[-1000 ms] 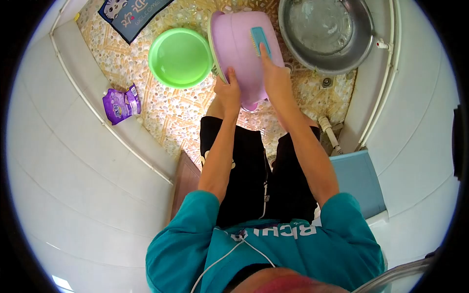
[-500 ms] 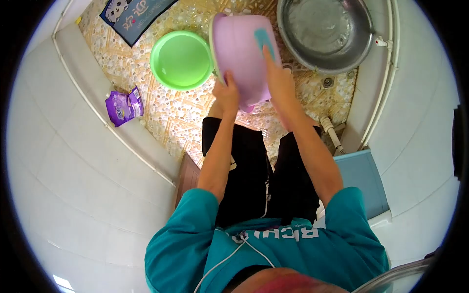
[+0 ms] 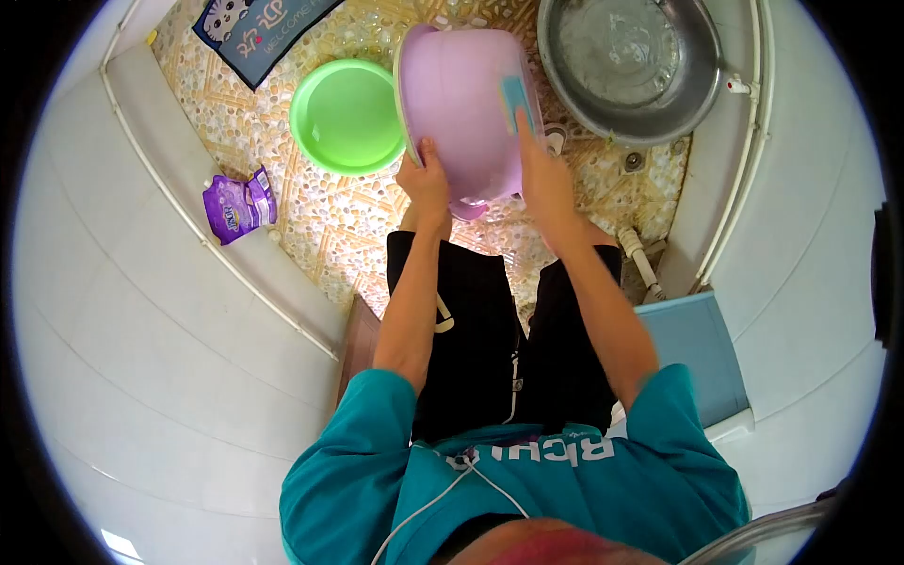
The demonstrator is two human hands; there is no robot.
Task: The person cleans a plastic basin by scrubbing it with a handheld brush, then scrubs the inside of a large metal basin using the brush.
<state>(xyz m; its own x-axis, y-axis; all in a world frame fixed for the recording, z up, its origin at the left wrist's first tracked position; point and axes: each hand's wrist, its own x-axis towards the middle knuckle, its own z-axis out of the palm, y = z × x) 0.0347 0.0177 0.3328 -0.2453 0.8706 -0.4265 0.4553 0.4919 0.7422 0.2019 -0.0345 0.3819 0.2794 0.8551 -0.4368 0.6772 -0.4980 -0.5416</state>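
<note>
A pink-lilac plastic basin [image 3: 461, 108] is tipped on its side in front of my knees, its outer wall toward me and its rim to the left. My left hand [image 3: 427, 184] grips that rim at the lower left, thumb on the outside. Against the right part of the outer wall, my right hand [image 3: 546, 179] presses a blue sponge [image 3: 517, 102] that has a paler edge. The fingers of the right hand are partly hidden behind the sponge and hand. A green basin [image 3: 348, 118] stands on the floor just left of the pink one.
A large metal basin [image 3: 603, 122] with water stands at the upper right, near a floor drain [image 3: 634, 162]. A purple pouch [image 3: 240, 205] lies by the left wall, a welcome mat [image 3: 268, 38] at the upper left. A white pipe [image 3: 641, 259] and blue box [image 3: 697, 348] are right.
My right hand and the sponge have slid slightly down and right across the basin's wall. The basin and my left hand have shifted a little to the left.
</note>
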